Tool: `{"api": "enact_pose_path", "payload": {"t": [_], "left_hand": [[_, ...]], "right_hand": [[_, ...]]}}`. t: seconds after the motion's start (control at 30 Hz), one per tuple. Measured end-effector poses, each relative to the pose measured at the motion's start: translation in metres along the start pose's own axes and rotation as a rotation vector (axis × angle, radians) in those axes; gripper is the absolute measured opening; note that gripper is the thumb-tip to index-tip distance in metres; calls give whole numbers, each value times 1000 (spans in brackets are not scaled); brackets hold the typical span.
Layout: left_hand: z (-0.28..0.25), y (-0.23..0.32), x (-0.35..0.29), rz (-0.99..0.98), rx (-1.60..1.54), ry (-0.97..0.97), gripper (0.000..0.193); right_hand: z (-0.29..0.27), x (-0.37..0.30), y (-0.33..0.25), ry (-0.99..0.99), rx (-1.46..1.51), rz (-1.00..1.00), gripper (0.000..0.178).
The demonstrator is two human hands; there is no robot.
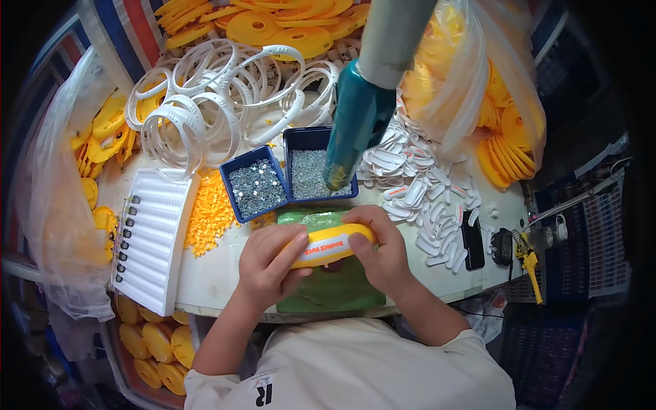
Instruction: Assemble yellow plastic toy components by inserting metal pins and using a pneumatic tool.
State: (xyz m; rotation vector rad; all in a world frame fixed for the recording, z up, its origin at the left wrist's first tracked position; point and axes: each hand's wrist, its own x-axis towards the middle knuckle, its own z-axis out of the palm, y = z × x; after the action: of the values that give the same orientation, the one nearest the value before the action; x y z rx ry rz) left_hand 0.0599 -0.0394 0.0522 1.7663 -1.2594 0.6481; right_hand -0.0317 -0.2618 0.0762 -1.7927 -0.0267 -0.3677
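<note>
Between my two hands is a rounded yellow plastic housing (333, 259), held edge-on with a white insert (321, 250) bearing orange print facing me. My left hand (265, 261) grips its left end, fingers bent around it. At the other end my right hand (384, 258) closes on it, thumb pressed on the front and fingers over the top. Beneath lies a green mat (331, 295) on the table. A teal power screwdriver (357, 113) hangs tip-down just beyond, over the right one of two blue screw boxes (308, 134).
White rings (184, 126) are heaped at the back left, white inserts (410, 174) at the right. Small yellow parts (208, 208) lie beside a white ribbed tray (150, 239). A black phone (472, 240) sits near the right edge. Yellow discs (158, 342) fill a crate, lower left.
</note>
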Motion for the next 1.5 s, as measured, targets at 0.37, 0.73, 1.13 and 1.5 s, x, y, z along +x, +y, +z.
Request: {"api": "enact_pose_path", "payload": {"t": [0.37,0.73,1.13,1.5], "left_hand": [[1,8,-11,34,-23,47,41],[-17,54,-77,111,-48,-256,25],[-19,52,-81,80,-38,-239,26],[-39,51,-48,-127,-53,308,56]], "right_hand": [[-6,-11,8,-54,-507,-642,46],[-36,-31,28,-132,-38,-157,69],[-11,-12,22,-323,-476,-190,41],[-6,-32,16,-79,-448,-707,70]]}}
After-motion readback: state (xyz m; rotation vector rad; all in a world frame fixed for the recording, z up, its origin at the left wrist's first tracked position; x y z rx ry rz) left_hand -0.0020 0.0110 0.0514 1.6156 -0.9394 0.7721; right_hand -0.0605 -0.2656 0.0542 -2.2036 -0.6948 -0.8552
